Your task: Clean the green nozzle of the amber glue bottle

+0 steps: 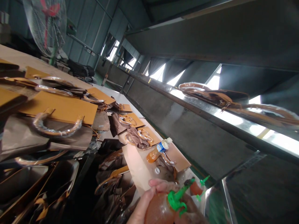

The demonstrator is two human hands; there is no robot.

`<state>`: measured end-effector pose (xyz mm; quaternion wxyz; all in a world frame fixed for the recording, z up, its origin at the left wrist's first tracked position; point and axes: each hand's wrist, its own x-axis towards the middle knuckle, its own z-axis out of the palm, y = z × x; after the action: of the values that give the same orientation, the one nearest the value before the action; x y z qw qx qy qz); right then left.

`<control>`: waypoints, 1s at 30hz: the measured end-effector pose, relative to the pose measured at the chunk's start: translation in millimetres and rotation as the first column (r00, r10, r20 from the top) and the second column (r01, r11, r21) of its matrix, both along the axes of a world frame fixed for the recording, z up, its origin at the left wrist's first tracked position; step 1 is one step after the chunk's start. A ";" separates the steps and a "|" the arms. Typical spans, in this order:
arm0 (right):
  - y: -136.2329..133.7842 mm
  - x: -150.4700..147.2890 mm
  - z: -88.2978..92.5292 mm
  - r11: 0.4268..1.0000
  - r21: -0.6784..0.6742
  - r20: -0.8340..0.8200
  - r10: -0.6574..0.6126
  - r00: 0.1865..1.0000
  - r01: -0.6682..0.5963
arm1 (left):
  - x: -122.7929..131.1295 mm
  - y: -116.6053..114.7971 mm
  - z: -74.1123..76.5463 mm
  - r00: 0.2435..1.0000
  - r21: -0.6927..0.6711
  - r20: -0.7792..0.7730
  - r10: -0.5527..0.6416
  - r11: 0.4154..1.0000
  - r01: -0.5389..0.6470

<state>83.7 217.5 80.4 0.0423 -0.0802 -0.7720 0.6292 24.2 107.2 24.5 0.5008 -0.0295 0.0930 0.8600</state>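
My left hand (149, 199) comes up from the bottom edge, fingers wrapped round a soft squeeze bottle (158, 210) of amber liquid with a green nozzle (177, 199). A patch of skin under the bottle's right side looks like my right hand (192, 214); its fingers are hidden. Just beyond stands a second amber bottle with a green nozzle (196, 187). Brown leather bags with plastic-wrapped handles (58, 130) and orange cards (60, 107) lie in rows along the light table (137, 168).
An orange drink bottle with a blue label (159, 150) lies on the table ahead, a white cap (157, 170) near it. A long steel shelf (210, 112) on the right carries more bags (215, 93). A fan (46, 25) stands at the far left.
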 end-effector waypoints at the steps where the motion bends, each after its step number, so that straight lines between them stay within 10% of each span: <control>1: -1.8 -0.9 0.2 1.000 0.013 -0.010 0.003 1.000 -0.003 | -0.2 -0.7 -1.1 1.000 -0.021 -0.009 -0.022 1.000 0.022; 8: -6.1 2.9 7.8 0.998 -0.050 -0.100 -0.045 0.994 0.040 | -4.7 -5.7 -3.8 0.972 -0.196 -0.006 -0.234 0.954 0.228; 11: -4.6 4.4 9.6 0.988 0.137 -0.075 -0.061 0.995 0.071 | -5.3 -6.2 -4.9 0.976 -0.197 0.010 -0.216 0.957 0.214; 15: -10.0 1.5 2.2 0.840 0.478 -0.150 -0.211 0.966 0.258 | -6.2 -6.9 -12.0 0.973 -0.268 0.000 -0.230 0.938 0.222; 21: -24.1 -4.7 -21.2 0.555 0.631 -0.323 -0.447 0.834 0.542 | -6.4 -3.3 -28.8 0.979 -0.276 0.003 -0.206 0.940 0.199; 27: -21.6 -6.9 -20.7 0.798 0.467 -0.164 -0.345 0.924 0.381 | -10.7 -1.0 -35.2 0.975 -0.323 0.034 -0.218 0.921 0.218; 30: -15.8 -5.6 -16.8 0.826 0.382 -0.168 -0.379 0.910 0.414 | -14.2 -0.7 -27.7 0.976 -0.345 0.003 -0.218 0.916 0.206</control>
<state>78.1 201.7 63.6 0.2206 -0.2015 -0.8500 0.4338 10.0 106.5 -3.2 0.5765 -0.0909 0.2529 0.7716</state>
